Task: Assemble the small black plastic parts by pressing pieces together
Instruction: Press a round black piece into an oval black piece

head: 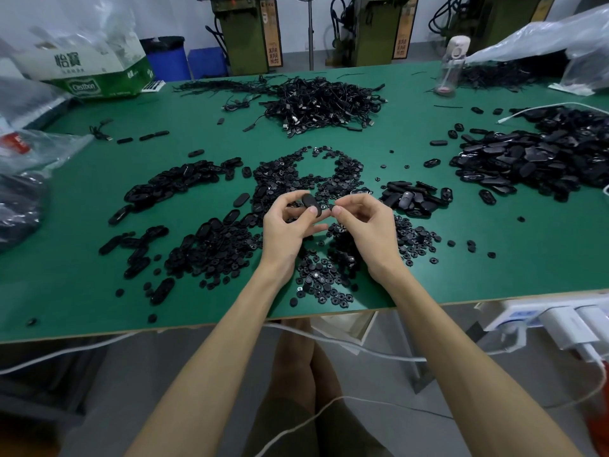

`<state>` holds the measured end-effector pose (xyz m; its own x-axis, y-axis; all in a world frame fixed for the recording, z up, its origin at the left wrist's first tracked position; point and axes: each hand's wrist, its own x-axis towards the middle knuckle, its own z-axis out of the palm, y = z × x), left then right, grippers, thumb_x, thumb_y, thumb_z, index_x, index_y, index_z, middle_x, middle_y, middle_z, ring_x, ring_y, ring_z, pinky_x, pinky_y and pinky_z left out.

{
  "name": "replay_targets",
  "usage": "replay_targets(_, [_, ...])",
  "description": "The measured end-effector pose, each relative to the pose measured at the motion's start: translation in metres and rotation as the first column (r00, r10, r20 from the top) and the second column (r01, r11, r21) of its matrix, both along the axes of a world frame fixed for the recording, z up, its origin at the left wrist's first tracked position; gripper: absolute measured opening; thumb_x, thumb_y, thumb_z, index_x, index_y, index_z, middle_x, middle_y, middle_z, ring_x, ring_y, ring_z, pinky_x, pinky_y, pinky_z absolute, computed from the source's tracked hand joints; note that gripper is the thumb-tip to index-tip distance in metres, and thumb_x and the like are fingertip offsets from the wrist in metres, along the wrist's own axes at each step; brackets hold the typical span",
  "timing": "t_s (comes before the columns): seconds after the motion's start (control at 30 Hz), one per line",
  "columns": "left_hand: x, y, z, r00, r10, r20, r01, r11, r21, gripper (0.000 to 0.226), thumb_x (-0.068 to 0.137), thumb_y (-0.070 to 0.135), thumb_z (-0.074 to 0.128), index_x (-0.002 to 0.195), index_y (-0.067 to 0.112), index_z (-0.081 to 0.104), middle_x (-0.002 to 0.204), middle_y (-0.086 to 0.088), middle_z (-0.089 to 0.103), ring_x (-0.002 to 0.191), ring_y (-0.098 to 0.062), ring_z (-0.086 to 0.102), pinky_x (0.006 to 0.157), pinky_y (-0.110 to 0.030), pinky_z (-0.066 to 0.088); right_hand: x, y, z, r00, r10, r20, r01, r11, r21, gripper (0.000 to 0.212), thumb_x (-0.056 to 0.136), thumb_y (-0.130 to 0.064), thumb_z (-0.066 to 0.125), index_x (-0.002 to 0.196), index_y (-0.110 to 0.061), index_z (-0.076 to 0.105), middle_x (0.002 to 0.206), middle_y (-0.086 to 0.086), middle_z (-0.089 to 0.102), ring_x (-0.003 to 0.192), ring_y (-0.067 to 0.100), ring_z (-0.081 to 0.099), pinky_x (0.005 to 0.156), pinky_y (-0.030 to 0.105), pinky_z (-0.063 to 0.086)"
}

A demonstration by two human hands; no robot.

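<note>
Above the green table (pixel 494 268), my left hand (pixel 290 225) pinches a black oval plastic shell (pixel 311 203) between thumb and fingers. My right hand (pixel 362 225) sits just beside it, its thumb and forefinger pinched on a small black piece (pixel 333 209) that is mostly hidden by the fingertips. The two hands nearly touch. Under them lie several small round black parts (pixel 324 285). Oval shells (pixel 178 183) are heaped to the left.
A pile of black cables (pixel 323 103) lies at the back centre, and a big heap of oval parts (pixel 534 159) at the right. A small heap of assembled pieces (pixel 413 199) sits right of my hands. Cardboard box (pixel 95 70), plastic bags, a bottle (pixel 449 67), white power strip (pixel 540 316).
</note>
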<state>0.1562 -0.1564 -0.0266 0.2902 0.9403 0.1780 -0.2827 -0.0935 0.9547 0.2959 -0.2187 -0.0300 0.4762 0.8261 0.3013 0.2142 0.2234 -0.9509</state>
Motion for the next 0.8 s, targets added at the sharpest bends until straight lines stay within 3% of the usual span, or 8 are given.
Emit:
replay_targets(0.1, [-0.0001, 0.0006, -0.0002, 1.000, -0.009, -0.014, 0.009, 1.000, 0.016, 0.031, 0.097, -0.002, 0.066, 0.127, 0.008, 0.066, 0.092, -0.015, 0.064, 0.093, -0.030, 0.078, 0.076, -0.034, 0.063, 0.0000, 0.0001, -0.0005, 1.000, 0.008, -0.024, -0.008, 1.000, -0.006, 0.006, 0.092, -0.015, 0.077, 0.097, -0.015, 0.075, 0.088, -0.002, 0.076, 0.081, 0.009, 0.068, 0.077, 0.022, 0.053])
replay_targets(0.23, [0.0004, 0.0008, -0.0021, 0.998, 0.023, -0.051, -0.023, 1.000, -0.002, 0.020, 0.099, 0.002, 0.066, 0.118, 0.004, 0.071, 0.100, -0.020, 0.075, 0.094, -0.028, 0.077, 0.072, -0.035, 0.064, -0.0001, 0.0000, 0.0007, 1.000, 0.000, -0.016, -0.001, 1.000, -0.009, 0.007, 0.091, -0.015, 0.078, 0.097, -0.013, 0.074, 0.089, 0.001, 0.076, 0.082, 0.011, 0.069, 0.079, 0.024, 0.055])
replay_targets(0.37, [0.0006, -0.0001, -0.0030, 0.998, 0.022, -0.057, -0.023, 0.999, -0.024, 0.014, 0.100, 0.006, 0.066, 0.111, -0.002, 0.070, 0.095, -0.013, 0.079, 0.090, -0.028, 0.078, 0.068, -0.031, 0.063, -0.0011, -0.0003, 0.0015, 1.000, -0.021, 0.000, 0.021, 1.000, -0.016, 0.007, 0.089, -0.013, 0.079, 0.095, -0.011, 0.074, 0.088, 0.002, 0.076, 0.081, 0.010, 0.068, 0.078, 0.023, 0.056])
replay_targets(0.5, [0.0007, -0.0009, -0.0016, 0.999, 0.015, -0.048, -0.016, 0.999, -0.031, 0.011, 0.099, 0.006, 0.068, 0.107, 0.001, 0.070, 0.092, -0.009, 0.080, 0.089, -0.027, 0.079, 0.067, -0.029, 0.062, -0.0019, 0.0001, 0.0015, 0.997, -0.045, 0.056, 0.048, 0.997, -0.055, 0.006, 0.090, -0.015, 0.078, 0.095, -0.013, 0.076, 0.087, -0.002, 0.076, 0.080, 0.006, 0.069, 0.077, 0.020, 0.054])
replay_targets(0.8, [0.0003, -0.0010, -0.0001, 0.995, -0.028, -0.094, 0.027, 1.000, -0.009, 0.012, 0.096, 0.005, 0.071, 0.107, 0.002, 0.073, 0.103, -0.021, 0.074, 0.090, -0.026, 0.078, 0.069, -0.030, 0.062, -0.0048, -0.0025, 0.0068, 0.982, -0.068, 0.175, 0.083, 0.993, -0.080, 0.005, 0.092, -0.015, 0.076, 0.096, -0.013, 0.078, 0.086, -0.001, 0.076, 0.079, 0.008, 0.068, 0.078, 0.028, 0.057])
